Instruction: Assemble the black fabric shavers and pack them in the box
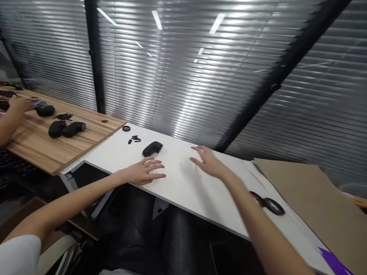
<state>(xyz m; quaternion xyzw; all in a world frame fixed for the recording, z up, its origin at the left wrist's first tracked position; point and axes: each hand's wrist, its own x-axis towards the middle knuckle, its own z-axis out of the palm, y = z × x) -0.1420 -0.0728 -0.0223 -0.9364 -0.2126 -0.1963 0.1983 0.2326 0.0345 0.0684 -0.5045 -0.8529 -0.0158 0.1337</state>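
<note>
On the white desktop (183,179) lies a curved black plastic housing (152,149), just beyond my left hand (146,172). That hand rests flat and empty on the desk, its fingertips close to the housing but apparently not touching it. My right hand (208,162) is open with its fingers spread, slightly blurred, and holds nothing. A few small black pieces (134,139) and a black ring (126,128) lie further along the desk. Black-handled scissors (268,204) lie to the right, partly behind my right forearm.
A co-worker's hand (20,105) is at a wooden table (63,147) on the left, with similar black housings (66,129) on it. A sheet of brown cardboard (315,206) lies at right, with a purple item (334,261) near the corner. Louvred glass stands behind.
</note>
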